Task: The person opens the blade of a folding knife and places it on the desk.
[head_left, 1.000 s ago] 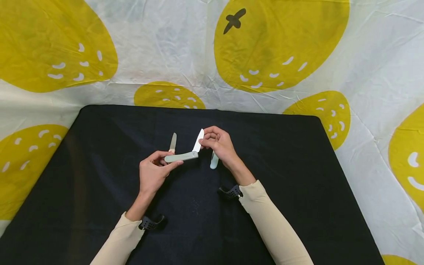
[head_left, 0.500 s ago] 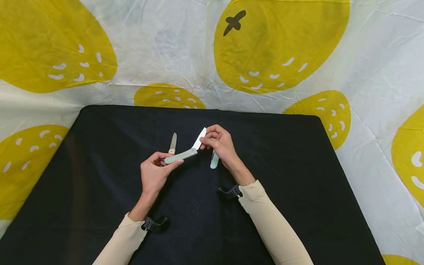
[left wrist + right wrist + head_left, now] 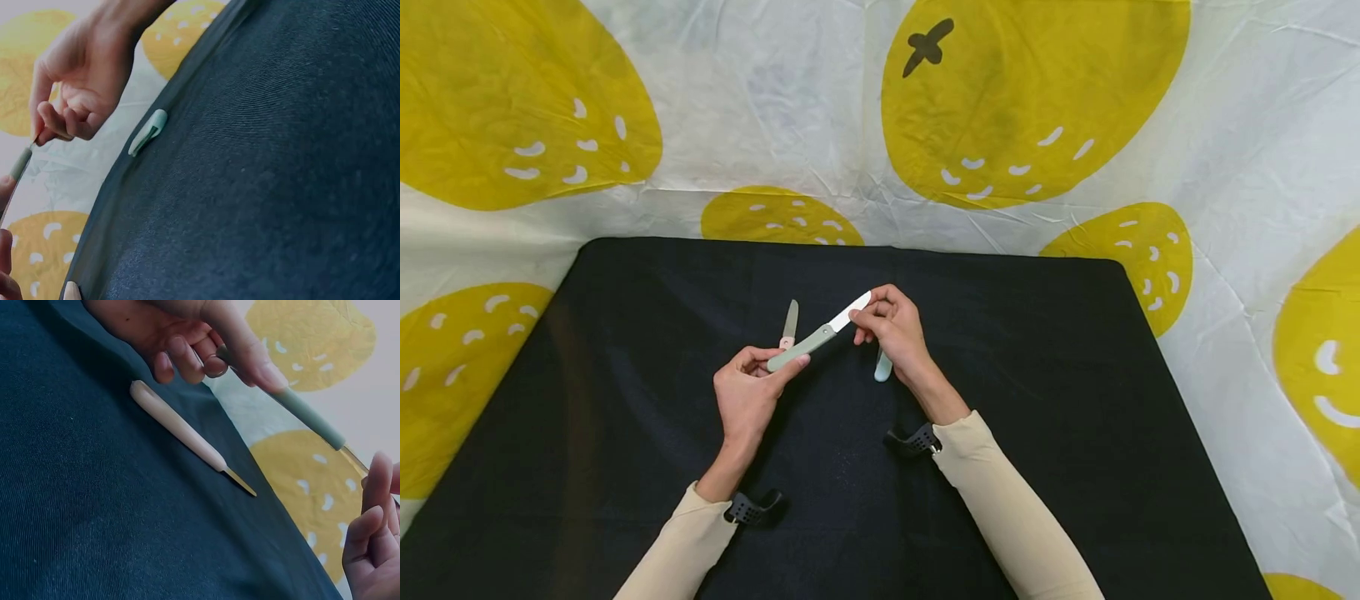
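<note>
My left hand [image 3: 747,396] holds the grey-green handle of a folding knife [image 3: 802,347] between thumb and fingers, raised over the table. The tip end of its bright blade is pinched by my right hand [image 3: 897,329]. Blade and handle now lie almost in one line. Behind my left hand, a pink-handled folding knife [image 3: 181,431] rests on the cloth with its blade out. Partly hidden below my right hand lies a pale blue-green folding knife [image 3: 149,132]; the left wrist view shows a slot along its handle, and no blade sticking out.
A black cloth [image 3: 1037,400] covers the table. White fabric with yellow fruit-like shapes [image 3: 1037,100] hangs behind and at the sides. Dark bands [image 3: 913,440] circle both wrists.
The blade of the grey-green knife has swung outward from a steep angle to nearly straight with its handle. The handle has tilted up at its pivot end. Both knives on the table stayed put.
</note>
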Demonstrator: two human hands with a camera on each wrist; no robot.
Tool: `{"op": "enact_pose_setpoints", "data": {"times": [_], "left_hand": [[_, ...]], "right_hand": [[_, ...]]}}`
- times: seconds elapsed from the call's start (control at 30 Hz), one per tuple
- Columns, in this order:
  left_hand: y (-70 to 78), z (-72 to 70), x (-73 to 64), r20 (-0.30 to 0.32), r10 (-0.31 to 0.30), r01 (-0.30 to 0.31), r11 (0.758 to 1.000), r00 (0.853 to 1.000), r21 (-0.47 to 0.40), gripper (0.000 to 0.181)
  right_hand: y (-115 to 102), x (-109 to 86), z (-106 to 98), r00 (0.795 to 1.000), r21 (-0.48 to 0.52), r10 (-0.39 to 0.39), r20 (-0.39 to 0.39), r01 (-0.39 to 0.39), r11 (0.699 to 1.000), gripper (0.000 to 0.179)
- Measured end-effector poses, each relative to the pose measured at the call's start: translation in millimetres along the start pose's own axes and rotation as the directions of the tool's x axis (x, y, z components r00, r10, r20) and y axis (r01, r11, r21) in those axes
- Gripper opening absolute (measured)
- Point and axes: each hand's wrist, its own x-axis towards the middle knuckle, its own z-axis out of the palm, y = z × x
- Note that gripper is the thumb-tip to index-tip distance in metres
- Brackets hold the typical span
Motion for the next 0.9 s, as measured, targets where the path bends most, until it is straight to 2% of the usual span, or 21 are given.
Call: {"op": "enact_pose_setpoints", "data": {"times": [0.2, 0.37, 0.6, 0.77, 0.9], "left_hand": [[0.6, 3.5, -3.3, -0.029, -0.014, 0.015, 1.000, 0.999, 0.025, 0.032], [3.1, 7.0, -6.3, -0.021, 0.003, -0.002, 0.999, 1.000, 0.053, 0.034], [6.0, 9.0, -10.5, 0.062, 0.063, -0.070, 0.989, 0.996, 0.133, 0.034], [4.6, 8.6, -13.5, 0.138, 0.070, -0.094, 0.979, 0.988, 0.179, 0.033], [4.7, 7.6, -15.1, 0.190, 0.066, -0.108, 0.970, 0.980, 0.218, 0.033]], "right_hand": [[0, -0.7, 3, 0.999, -0.007, 0.005, -0.033, -0.005, 1.000, 0.022], [0, 0.7, 2, 0.999, -0.014, 0.000, -0.040, -0.001, 1.000, 0.022], [2, 5.1, 1, 0.999, -0.025, 0.001, -0.048, -0.002, 1.000, 0.022], [3, 7.3, 2, 0.998, -0.045, 0.011, -0.055, -0.013, 0.999, 0.024], [0, 9.7, 3, 0.999, -0.068, -0.003, -0.052, -0.001, 0.998, 0.034]]}}
